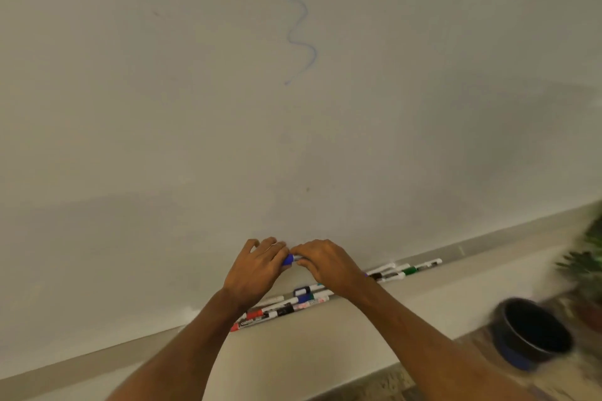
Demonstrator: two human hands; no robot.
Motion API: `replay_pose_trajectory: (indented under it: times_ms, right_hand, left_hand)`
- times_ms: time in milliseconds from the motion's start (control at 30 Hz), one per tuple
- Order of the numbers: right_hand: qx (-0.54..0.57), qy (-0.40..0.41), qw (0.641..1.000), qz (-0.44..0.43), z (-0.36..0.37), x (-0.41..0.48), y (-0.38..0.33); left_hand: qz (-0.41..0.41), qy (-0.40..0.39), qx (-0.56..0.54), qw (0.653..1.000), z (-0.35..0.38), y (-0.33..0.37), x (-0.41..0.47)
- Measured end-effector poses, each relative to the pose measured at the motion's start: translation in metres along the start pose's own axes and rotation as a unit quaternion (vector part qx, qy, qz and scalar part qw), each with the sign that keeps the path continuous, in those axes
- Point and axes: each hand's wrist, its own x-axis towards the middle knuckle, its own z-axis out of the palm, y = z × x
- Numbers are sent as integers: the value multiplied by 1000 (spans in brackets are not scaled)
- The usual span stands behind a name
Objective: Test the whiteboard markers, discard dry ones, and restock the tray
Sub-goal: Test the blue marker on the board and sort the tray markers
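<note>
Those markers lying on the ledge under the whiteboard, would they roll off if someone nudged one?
They probably roll easily: the markers look round and slim, lying lengthwise along the ledge. They likely feel stiff and light when lifted, being thin plastic-looking tubes. Whether the ledge has a lip to stop them, I cannot tell.

1. The whiteboard (163, 107) is a plain, dull off-white, shading greyer toward the tray (325, 335).
2. High above the tray, a wavy line (298, 26) shows in faint blue.
3. Just above the tray, the blue marker (288, 260) has a bright blue cap and a white barrel.
4. The tray is pale grey-beige and unpatterned.
5. The markers lying on the tray have white barrels; a red marker (254, 314), a black marker (286, 309), a dark blue marker (303, 290) and a green marker (409, 269) stand out.
6. Below the tray's right end, a bin (531, 332) is black inside with a blue band at its base.
7. Past the tray's right end, a plant (586, 257) is blurred green.
</note>
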Motion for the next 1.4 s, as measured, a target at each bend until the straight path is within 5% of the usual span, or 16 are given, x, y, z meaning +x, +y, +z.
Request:
replay_pose_trajectory:
  times_ms: [500, 767, 1133, 1400]
  right_hand:
    - [-121, 72, 968, 207, -51, -153, 171]
    - [-141, 37, 940, 307, -73, -214, 311]
    - [-100, -10, 929, 357, -84, -221, 427]
    - [-91, -96, 908, 398, -79, -240, 458]
  left_hand:
    - [-50, -208, -222, 951, 109, 180, 128]
    - [-57, -249, -258, 932, 200, 257, 198]
    - [-2, -259, -269, 928, 267, 291, 228]
    - [-13, -338, -210, 917, 285, 289, 218]
